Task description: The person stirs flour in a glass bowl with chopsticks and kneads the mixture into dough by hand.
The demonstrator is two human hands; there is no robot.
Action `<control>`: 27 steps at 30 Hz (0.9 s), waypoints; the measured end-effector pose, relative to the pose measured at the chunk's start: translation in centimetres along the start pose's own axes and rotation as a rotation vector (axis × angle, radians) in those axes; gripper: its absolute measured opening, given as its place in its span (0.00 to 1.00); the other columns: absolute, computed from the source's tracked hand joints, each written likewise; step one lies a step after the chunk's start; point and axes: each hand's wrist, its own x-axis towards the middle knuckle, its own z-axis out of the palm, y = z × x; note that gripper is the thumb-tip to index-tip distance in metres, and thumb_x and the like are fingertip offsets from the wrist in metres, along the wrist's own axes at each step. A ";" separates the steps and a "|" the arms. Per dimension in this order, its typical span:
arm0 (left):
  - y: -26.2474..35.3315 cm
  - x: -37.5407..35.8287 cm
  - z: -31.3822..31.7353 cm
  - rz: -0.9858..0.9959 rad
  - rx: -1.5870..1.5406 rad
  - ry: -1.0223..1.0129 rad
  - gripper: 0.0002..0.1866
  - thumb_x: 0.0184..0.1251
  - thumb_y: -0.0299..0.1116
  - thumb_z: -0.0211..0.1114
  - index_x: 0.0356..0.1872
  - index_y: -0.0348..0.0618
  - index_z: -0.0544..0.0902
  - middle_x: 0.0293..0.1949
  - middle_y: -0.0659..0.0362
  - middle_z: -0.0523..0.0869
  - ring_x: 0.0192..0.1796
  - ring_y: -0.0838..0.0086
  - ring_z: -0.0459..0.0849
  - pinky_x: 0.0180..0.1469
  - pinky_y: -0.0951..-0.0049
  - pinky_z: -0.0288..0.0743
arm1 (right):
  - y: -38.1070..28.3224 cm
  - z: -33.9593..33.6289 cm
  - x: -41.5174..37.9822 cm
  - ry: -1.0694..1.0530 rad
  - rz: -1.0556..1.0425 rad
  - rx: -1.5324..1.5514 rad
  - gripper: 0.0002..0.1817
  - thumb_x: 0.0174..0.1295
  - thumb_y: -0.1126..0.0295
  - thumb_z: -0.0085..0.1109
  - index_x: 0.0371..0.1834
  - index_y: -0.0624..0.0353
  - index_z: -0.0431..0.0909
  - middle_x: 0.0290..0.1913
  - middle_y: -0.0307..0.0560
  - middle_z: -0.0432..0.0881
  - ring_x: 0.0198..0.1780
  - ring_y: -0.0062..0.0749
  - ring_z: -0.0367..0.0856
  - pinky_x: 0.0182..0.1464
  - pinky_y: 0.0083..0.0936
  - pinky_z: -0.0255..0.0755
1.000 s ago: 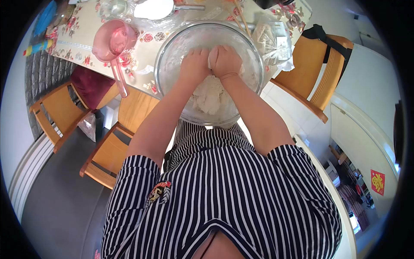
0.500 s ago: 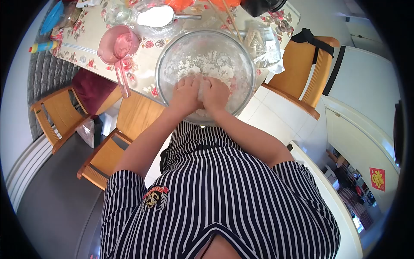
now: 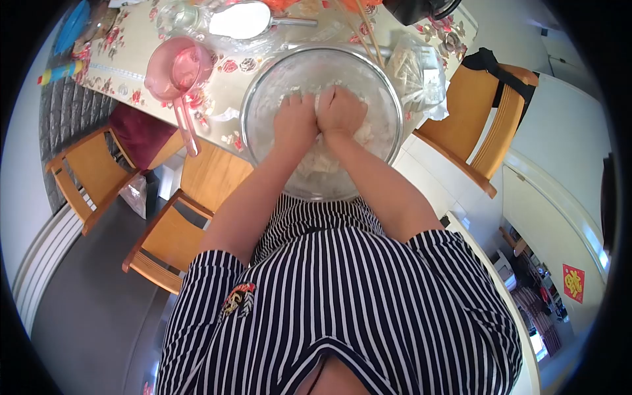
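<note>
A large clear bowl [image 3: 249, 125] stands at the front edge of the flowered table. Inside it lies white, crumbly flour or dough [image 3: 322, 161], some of it hidden beneath my hands. My left hand [image 3: 295, 122] is in the left half of the bowl, fingers curled down into the white stuff. Beside it, touching at the wrist side, my right hand [image 3: 341, 112] is closed with its fingers bent in. What either hand grips is hidden beneath the fingers.
A pink ladle-like pot [image 3: 178, 69] sits left of the bowl. Behind are a scoop of white powder [image 3: 240, 22], chopsticks [image 3: 361, 29] and a dark pot [image 3: 411, 8]. Plastic bags [image 3: 418, 72] lie at right. Wooden chairs [image 3: 503, 118] flank the table.
Both hands have moved forward in the bowl, toward its far side, and the fingers have curled in more. The view has shifted slightly.
</note>
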 end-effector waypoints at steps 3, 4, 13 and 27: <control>0.3 0.8 -1.0 -0.056 -0.051 -0.083 0.27 0.50 0.35 0.78 0.52 0.42 0.77 0.47 0.46 0.82 0.52 0.46 0.81 0.50 0.50 0.78 | -0.3 -0.9 0.9 -0.072 0.064 -0.021 0.19 0.64 0.56 0.51 0.26 0.57 0.85 0.35 0.51 0.88 0.39 0.52 0.84 0.46 0.51 0.68; 0.7 1.4 -1.9 -0.044 -0.046 -0.051 0.27 0.50 0.35 0.78 0.52 0.42 0.77 0.47 0.46 0.82 0.52 0.46 0.81 0.50 0.50 0.78 | -0.6 -1.5 1.7 -0.135 0.135 0.163 0.19 0.64 0.56 0.51 0.29 0.57 0.85 0.37 0.54 0.88 0.40 0.54 0.85 0.49 0.52 0.68; 0.7 -5.0 -4.6 0.219 -0.167 -0.014 0.39 0.43 0.37 0.84 0.59 0.40 0.75 0.54 0.47 0.79 0.59 0.47 0.77 0.60 0.52 0.73 | -0.1 -5.9 -3.0 -0.368 -0.202 0.029 0.19 0.67 0.54 0.51 0.38 0.54 0.88 0.41 0.54 0.87 0.47 0.51 0.84 0.54 0.48 0.70; -1.6 -0.8 1.9 -0.009 0.001 -0.104 0.35 0.46 0.36 0.79 0.58 0.47 0.75 0.49 0.50 0.81 0.51 0.49 0.80 0.49 0.52 0.77 | 2.2 -1.6 0.4 -0.040 -0.550 0.130 0.11 0.57 0.60 0.57 0.20 0.50 0.77 0.29 0.41 0.82 0.38 0.39 0.79 0.45 0.44 0.62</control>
